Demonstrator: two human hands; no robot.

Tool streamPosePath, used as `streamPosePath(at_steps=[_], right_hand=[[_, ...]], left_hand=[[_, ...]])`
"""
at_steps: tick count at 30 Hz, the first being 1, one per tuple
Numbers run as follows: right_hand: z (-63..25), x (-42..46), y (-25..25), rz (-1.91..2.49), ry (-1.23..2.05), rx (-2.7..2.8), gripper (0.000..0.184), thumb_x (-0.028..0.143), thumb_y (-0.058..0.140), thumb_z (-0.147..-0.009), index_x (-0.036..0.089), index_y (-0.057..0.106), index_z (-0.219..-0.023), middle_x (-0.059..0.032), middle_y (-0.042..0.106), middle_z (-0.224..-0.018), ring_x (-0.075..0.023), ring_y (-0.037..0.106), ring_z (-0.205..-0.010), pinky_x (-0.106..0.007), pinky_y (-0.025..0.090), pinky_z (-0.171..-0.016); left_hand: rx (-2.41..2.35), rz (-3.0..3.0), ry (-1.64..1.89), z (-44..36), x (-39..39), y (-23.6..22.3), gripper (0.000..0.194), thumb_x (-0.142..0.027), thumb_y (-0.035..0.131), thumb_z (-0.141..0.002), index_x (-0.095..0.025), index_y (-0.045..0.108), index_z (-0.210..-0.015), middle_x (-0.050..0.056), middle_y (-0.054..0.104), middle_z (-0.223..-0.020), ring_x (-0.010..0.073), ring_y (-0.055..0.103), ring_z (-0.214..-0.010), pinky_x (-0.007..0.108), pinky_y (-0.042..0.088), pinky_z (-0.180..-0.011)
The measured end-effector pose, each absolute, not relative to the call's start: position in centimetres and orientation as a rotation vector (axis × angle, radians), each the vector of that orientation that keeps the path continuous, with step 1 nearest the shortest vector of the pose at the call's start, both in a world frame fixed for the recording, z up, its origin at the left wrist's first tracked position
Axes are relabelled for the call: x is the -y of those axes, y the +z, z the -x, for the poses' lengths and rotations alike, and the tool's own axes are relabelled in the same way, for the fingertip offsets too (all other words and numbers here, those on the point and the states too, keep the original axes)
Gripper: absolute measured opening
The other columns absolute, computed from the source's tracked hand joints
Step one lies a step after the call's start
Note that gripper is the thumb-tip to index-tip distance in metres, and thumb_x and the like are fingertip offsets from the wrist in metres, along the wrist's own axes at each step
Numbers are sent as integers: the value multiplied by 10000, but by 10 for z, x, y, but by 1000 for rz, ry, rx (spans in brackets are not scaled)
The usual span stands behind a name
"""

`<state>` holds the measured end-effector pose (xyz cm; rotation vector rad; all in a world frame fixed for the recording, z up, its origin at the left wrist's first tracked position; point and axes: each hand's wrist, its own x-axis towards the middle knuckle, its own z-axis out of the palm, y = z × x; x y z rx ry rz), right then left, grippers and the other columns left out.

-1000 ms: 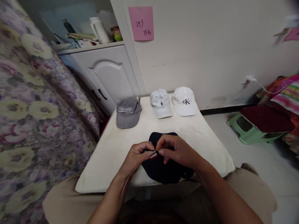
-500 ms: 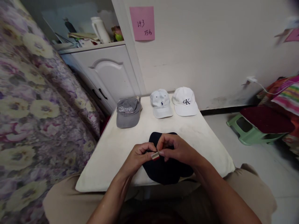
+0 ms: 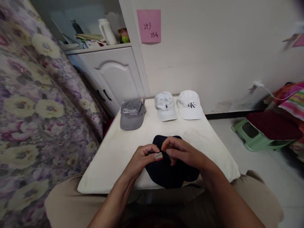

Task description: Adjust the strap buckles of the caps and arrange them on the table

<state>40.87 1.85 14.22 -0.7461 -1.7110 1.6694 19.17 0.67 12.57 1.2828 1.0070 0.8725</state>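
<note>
A dark navy cap (image 3: 167, 174) lies at the near side of the covered table, partly hidden under my hands. Thumb and fingers of my left hand (image 3: 142, 158) pinch a small pale tag with a red edge (image 3: 158, 156), held over the cap. Just to its right is my right hand (image 3: 181, 152), fingers curled and thumb close to the forefinger, slightly apart from the tag. What its fingertips hold, if anything, I cannot make out. Farther back sit a grey cap (image 3: 132, 114), a pale blue cap (image 3: 165, 106) and a white cap (image 3: 189, 105).
A cream cloth covers the table (image 3: 114, 164) in front of my knees. To the left hangs a floral curtain (image 3: 42, 126), beside a white cabinet (image 3: 114, 76). A green stool with a dark red top (image 3: 270, 126) stands on the right.
My right fingertips have drawn slightly right, away from the tag, which stays pinched in my left hand. The whole view has shifted a little.
</note>
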Motion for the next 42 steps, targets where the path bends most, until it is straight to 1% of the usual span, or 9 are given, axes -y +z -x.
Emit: streamPosePath(at_steps=[3, 8, 12, 15, 17, 20, 24, 37, 42], right_hand=[[-404, -19, 141, 759, 1665, 1667, 61, 172, 574, -850, 180, 561, -909, 16, 559, -863, -96, 560, -649, -240, 472, -600], [-399, -19, 139, 735, 1692, 1625, 65, 144, 597, -822, 177, 550, -852, 31, 558, -781, -94, 557, -622, -232, 461, -592], [-408, -20, 141, 775, 1670, 1716, 98, 264, 595, -901, 177, 574, -940, 33, 584, -704, -103, 578, -608, -228, 436, -591], [-417, -22, 143, 815, 1693, 1781, 223, 391, 568, -936, 172, 582, -979, 0, 635, -774, -97, 576, -571, -220, 419, -537], [-419, -23, 143, 830, 1711, 1829, 241, 410, 561, -938, 170, 582, -935, -7, 649, -790, -84, 544, -529, -213, 397, -502], [-418, -23, 143, 868, 1661, 1901, 186, 339, 566, -929, 178, 580, -838, 18, 616, -698, -86, 496, -527, -211, 371, -501], [-415, -22, 145, 812, 1510, 1973, 201, 257, 573, -908, 184, 571, -721, 20, 591, -667, -117, 507, -634, -246, 395, -628], [-416, -23, 144, 797, 1448, 2020, 206, 257, 565, -910, 187, 580, -717, 21, 592, -676, -126, 503, -636, -259, 384, -640], [-414, -23, 142, 815, 1441, 2019, 212, 254, 563, -909, 186, 579, -709, 21, 590, -668, -124, 502, -627, -258, 387, -636]], left_hand=[[-1003, -1286, 869, -193, -6, 127, 208, -324, 777, -727, -142, 677, -722, -20, 586, -642, 101, 446, -610, 218, 313, -587], [-1008, -1280, 838, -197, -6, 128, 235, -327, 792, -695, -137, 654, -696, -25, 562, -641, 98, 435, -607, 213, 293, -576], [-997, -1286, 847, -194, -7, 127, 242, -345, 776, -714, -135, 655, -721, -25, 555, -642, 95, 425, -600, 213, 284, -565], [-1002, -1281, 861, -192, -7, 126, 265, -373, 774, -715, -135, 660, -742, -15, 571, -662, 102, 442, -609, 216, 295, -567], [-1004, -1276, 863, -191, -7, 126, 274, -380, 776, -712, -135, 657, -741, -13, 571, -665, 104, 445, -608, 217, 301, -566], [-998, -1289, 855, -192, -6, 129, 272, -380, 769, -717, -133, 657, -734, -14, 562, -657, 103, 438, -606, 217, 298, -564], [-1020, -1317, 815, -195, -4, 133, 247, -344, 775, -716, -133, 647, -699, -25, 538, -628, 97, 407, -595, 215, 277, -557], [-1013, -1422, 693, -192, -3, 140, 289, -404, 712, -774, -141, 612, -709, -30, 489, -642, 107, 370, -615, 225, 259, -567], [-1024, -1408, 746, -193, -1, 138, 314, -430, 713, -767, -142, 605, -703, -35, 475, -628, 104, 352, -600, 226, 248, -557]])
